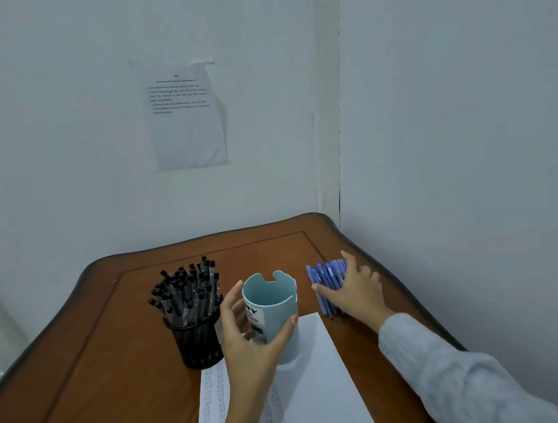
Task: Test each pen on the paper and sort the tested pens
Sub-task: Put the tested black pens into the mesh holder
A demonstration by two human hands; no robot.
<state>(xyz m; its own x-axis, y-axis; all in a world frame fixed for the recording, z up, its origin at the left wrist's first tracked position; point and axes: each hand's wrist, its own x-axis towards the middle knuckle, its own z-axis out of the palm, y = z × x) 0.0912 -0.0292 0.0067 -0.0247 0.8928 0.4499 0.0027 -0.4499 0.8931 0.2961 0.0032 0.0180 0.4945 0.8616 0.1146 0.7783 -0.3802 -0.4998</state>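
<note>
Head cam: my left hand grips the cup, fingers curled round it, at the paper's far edge. Right hand lies flat, fingers straight, on the blue pens on the table. Black pens stand in the holder, left of the cup.

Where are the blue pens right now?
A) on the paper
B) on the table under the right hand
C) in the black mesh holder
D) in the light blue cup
B: the blue pens lie bunched on the table, the right hand resting on them.
</note>
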